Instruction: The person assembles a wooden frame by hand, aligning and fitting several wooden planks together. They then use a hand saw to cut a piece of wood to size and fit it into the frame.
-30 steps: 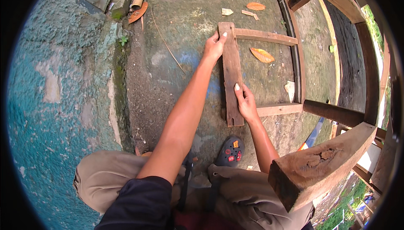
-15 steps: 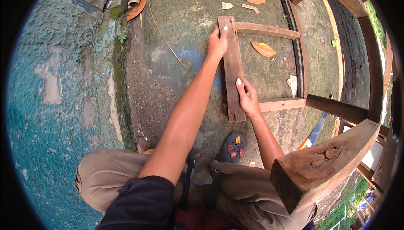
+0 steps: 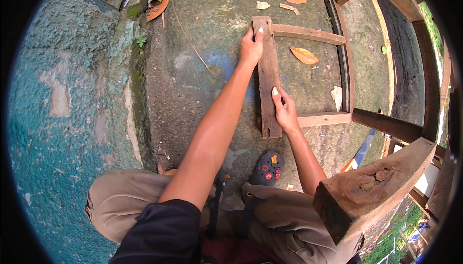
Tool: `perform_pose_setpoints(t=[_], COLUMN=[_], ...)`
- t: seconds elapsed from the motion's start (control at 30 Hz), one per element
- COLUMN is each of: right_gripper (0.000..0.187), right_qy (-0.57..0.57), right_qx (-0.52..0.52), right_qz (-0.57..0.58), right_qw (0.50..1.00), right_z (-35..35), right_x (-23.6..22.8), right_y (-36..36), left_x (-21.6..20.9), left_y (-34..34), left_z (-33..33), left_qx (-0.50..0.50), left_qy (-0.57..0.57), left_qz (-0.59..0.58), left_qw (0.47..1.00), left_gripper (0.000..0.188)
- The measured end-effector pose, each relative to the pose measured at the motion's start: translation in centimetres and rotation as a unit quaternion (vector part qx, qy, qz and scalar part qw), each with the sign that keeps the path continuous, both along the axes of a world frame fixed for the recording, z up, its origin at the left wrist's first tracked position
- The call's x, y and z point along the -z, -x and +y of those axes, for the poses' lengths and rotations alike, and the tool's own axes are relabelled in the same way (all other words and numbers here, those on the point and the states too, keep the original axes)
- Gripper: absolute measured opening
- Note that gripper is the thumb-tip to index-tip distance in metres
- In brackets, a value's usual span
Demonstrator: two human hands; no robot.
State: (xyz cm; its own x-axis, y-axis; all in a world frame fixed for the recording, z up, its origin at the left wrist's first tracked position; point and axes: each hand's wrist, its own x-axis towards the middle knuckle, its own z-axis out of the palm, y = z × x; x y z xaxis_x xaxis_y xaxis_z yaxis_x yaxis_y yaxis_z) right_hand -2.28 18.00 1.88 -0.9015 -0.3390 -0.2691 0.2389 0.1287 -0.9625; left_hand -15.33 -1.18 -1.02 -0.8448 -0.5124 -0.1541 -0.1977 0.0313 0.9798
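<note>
A worn brown wooden plank (image 3: 268,76) stretches away from me, held in both hands near the ends of two wooden crosspieces. My left hand (image 3: 251,50) grips it toward its far end, thumb on top. Closer to me, my right hand (image 3: 286,111) wraps its right edge, the thumb lying on the upper face. The far crosspiece (image 3: 308,33) and the near crosspiece (image 3: 324,119) run from the plank to a long rail (image 3: 348,71) of a wooden frame. The fingers under the plank are hidden.
A rough teal wall (image 3: 53,119) rises on the left. A thick timber (image 3: 378,182) juts over my right leg. Beside it lies a handsaw (image 3: 359,153). Dry leaves (image 3: 304,55) and wood scraps litter the concrete. My clog (image 3: 267,168) stands just short of the plank.
Both hands keep their grip on the plank. The view has shifted slightly, and the plank's near end sits a touch higher in the picture.
</note>
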Motion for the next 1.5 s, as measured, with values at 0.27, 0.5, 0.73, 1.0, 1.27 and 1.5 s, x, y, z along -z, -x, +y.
perform_pose_setpoints(t=[0.27, 0.5, 0.73, 1.0, 1.27, 1.5], right_gripper=[0.05, 0.051, 0.052, 0.052, 0.087, 0.117], right_qy=[0.007, 0.002, -0.008, -0.013, -0.291, -0.35], right_qx=[-0.002, -0.004, -0.006, -0.008, 0.022, -0.044], right_qz=[-0.01, -0.011, -0.006, -0.007, 0.234, 0.123], right_qw=[1.0, 1.0, 1.0, 1.0, 0.927, 0.928], right_z=[-0.1, 0.4, 0.0, -0.4, -1.7, -1.5], right_x=[0.0, 0.1, -0.1, -0.6, -4.7, -4.9], right_y=[0.2, 0.3, 0.3, 0.1, -1.1, -3.9], left_x=[-0.6, -1.6, -1.2, -0.7, -0.2, -0.8], left_y=[-0.1, -0.7, -0.7, -0.5, 0.0, -0.1], left_z=[-0.2, 0.2, -0.6, -1.2, -1.6, 1.3], left_qx=[0.002, 0.021, 0.045, 0.049, 0.062, 0.023], left_qy=[-0.002, -0.028, -0.103, -0.106, -0.006, 0.055], left_qz=[0.001, -0.044, -0.009, -0.024, -0.024, -0.03], left_qw=[1.0, 0.998, 0.994, 0.993, 0.998, 0.998], left_gripper=[0.074, 0.082, 0.083, 0.083, 0.071, 0.065])
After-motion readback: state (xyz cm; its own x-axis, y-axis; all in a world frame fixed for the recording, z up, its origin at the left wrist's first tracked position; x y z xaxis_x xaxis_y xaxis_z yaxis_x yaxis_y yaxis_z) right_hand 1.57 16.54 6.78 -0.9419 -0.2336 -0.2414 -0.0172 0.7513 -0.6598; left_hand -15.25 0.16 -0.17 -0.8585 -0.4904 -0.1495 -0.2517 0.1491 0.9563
